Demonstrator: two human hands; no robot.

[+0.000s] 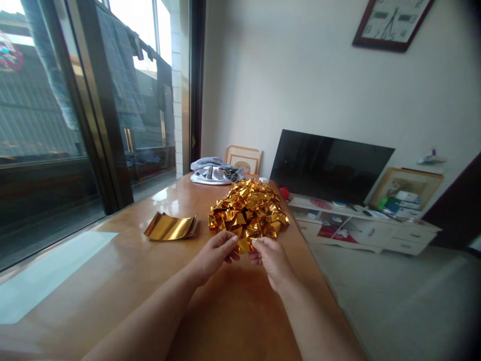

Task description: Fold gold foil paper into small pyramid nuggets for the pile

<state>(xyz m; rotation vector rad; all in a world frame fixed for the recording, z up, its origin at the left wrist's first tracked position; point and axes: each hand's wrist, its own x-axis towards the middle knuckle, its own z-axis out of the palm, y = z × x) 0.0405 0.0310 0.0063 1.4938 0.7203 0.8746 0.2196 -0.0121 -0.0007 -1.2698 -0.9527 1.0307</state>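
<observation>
Between my two hands is a small folded piece of gold foil paper point(244, 246), pinched at its left end by my left hand point(220, 248) and at its right end by my right hand point(271, 258). Both sets of fingers are closed on it. Just beyond rises a large heap of folded gold foil pieces point(250, 205), shiny and crumpled in outline. Left of my hands lies a slightly curled stack of flat gold foil sheets point(171, 228). The underside of the held piece is hidden by my fingers.
The brown wooden table point(146, 281) carries a pale sheet point(56, 273) at its left side. Folded cloth point(214, 171) lies at the far end. The table's right edge drops to the floor, with a television point(330, 163) on a white cabinet point(361, 228) beyond. Glass doors stand left.
</observation>
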